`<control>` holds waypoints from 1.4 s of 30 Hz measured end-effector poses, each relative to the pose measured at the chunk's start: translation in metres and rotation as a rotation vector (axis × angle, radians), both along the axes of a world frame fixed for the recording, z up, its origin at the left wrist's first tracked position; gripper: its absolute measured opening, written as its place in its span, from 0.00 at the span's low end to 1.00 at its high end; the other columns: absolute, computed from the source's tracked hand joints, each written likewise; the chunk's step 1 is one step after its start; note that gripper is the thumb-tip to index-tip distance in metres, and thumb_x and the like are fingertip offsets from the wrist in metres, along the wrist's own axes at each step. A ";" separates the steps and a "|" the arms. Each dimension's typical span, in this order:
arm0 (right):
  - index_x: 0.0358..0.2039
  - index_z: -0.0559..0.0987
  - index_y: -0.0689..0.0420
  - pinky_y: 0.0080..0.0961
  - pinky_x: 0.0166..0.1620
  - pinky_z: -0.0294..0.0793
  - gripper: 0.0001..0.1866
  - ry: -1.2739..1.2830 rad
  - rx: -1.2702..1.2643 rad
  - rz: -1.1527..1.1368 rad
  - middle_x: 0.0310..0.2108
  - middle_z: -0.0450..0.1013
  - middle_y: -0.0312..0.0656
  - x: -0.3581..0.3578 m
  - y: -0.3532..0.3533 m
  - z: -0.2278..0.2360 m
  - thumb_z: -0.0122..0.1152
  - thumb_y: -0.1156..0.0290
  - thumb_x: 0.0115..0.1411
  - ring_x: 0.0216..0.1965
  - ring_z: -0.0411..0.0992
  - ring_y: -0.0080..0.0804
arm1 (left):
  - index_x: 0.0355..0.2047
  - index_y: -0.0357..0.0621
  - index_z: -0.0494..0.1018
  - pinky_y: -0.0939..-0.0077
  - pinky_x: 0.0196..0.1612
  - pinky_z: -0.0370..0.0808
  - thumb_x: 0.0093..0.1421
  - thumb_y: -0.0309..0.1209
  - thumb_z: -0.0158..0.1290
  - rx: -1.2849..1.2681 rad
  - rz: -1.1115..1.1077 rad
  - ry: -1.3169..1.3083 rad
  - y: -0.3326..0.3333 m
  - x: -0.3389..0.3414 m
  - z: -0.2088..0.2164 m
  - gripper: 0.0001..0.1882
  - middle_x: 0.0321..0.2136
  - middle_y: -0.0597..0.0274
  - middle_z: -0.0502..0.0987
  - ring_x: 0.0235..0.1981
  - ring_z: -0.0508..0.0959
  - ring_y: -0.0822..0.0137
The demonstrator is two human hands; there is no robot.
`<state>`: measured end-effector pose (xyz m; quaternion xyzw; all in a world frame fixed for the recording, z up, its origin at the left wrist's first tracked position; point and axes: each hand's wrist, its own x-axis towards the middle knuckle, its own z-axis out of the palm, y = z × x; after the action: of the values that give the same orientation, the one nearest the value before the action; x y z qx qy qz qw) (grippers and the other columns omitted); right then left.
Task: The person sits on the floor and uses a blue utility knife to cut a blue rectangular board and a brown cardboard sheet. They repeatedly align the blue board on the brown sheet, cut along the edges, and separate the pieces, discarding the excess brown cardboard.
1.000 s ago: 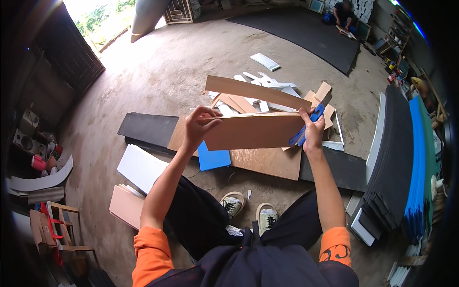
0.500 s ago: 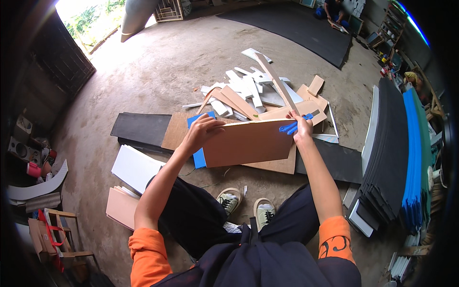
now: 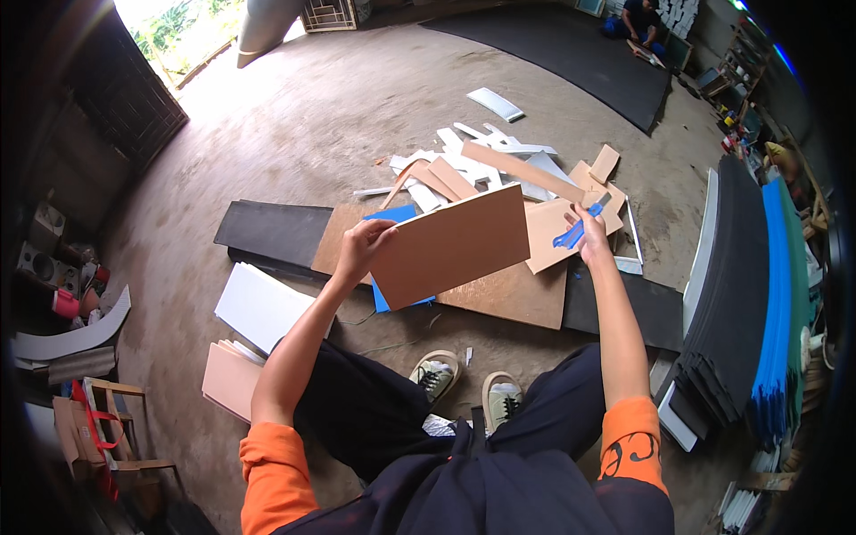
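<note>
A tan rectangular foam sheet (image 3: 450, 250) hangs tilted in front of me, its right end raised. My left hand (image 3: 361, 250) pinches its upper left corner. My right hand (image 3: 588, 234), apart from the sheet, holds a blue utility knife (image 3: 578, 228). A long tan strip (image 3: 522, 169) slants over the offcuts, its near end close to the right fingers; I cannot tell if they touch it. Beneath the sheet lie a brown board (image 3: 504, 299) and a blue piece (image 3: 390, 294), partly hidden.
Offcuts (image 3: 499, 143) pile up beyond the board. White sheets (image 3: 263, 303) and tan sheets (image 3: 230, 379) lie by my left leg. Black sheets (image 3: 727, 294) and blue sheets (image 3: 771, 294) stand at right. A person (image 3: 637, 22) sits at the far right by a black mat (image 3: 553, 53).
My right hand has let go of the foam sheet and moved right with the knife. The sheet's right end has risen. The long strip has swung to lie flatter, its far end leftward.
</note>
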<state>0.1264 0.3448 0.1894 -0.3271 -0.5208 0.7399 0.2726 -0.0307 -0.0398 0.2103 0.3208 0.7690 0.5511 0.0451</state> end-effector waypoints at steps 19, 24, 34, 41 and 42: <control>0.48 0.61 0.61 0.47 0.54 0.59 0.21 -1.088 1.062 0.739 0.48 0.59 0.57 -0.048 -0.102 -0.120 0.49 0.74 0.52 0.53 0.58 0.52 | 0.56 0.35 0.51 0.79 0.33 0.75 0.57 0.31 0.50 -0.183 0.286 -0.877 -0.030 -0.004 -0.060 0.30 0.37 0.54 0.72 0.33 0.74 0.72; 0.43 0.64 0.64 0.46 0.50 0.62 0.18 -0.905 1.199 0.661 0.44 0.60 0.52 -0.039 -0.119 -0.186 0.51 0.76 0.50 0.47 0.61 0.52 | 0.58 0.39 0.48 0.79 0.31 0.72 0.57 0.30 0.50 -0.044 0.389 -0.847 -0.053 0.007 -0.049 0.32 0.36 0.55 0.73 0.33 0.74 0.74; 0.48 0.67 0.60 0.29 0.33 0.73 0.21 -0.199 0.186 0.745 0.43 0.64 0.50 -0.143 -0.196 -0.137 0.42 0.58 0.61 0.34 0.72 0.39 | 0.59 0.42 0.46 0.76 0.37 0.73 0.58 0.28 0.48 0.161 0.643 -0.663 -0.098 0.032 -0.008 0.32 0.37 0.51 0.74 0.36 0.75 0.71; 0.55 0.57 0.63 0.22 0.33 0.74 0.26 0.079 -0.194 1.311 0.41 0.69 0.46 -0.145 -0.370 -0.014 0.47 0.62 0.60 0.36 0.73 0.31 | 0.59 0.39 0.45 0.77 0.39 0.73 0.58 0.26 0.47 0.413 0.932 -0.468 -0.198 0.073 -0.004 0.31 0.37 0.51 0.74 0.37 0.75 0.69; 0.54 0.59 0.63 0.21 0.33 0.73 0.24 0.071 -0.078 1.333 0.39 0.69 0.45 -0.146 -0.384 -0.013 0.48 0.67 0.59 0.35 0.73 0.29 | 0.59 0.39 0.45 0.79 0.37 0.73 0.58 0.26 0.48 0.406 0.988 -0.492 -0.207 0.072 -0.007 0.32 0.37 0.53 0.74 0.36 0.75 0.70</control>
<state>-0.0193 -0.0392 0.1760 0.0798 -0.5752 0.7785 -0.2380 0.0413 -0.2466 0.2036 -0.2107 0.6732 0.7014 -0.1023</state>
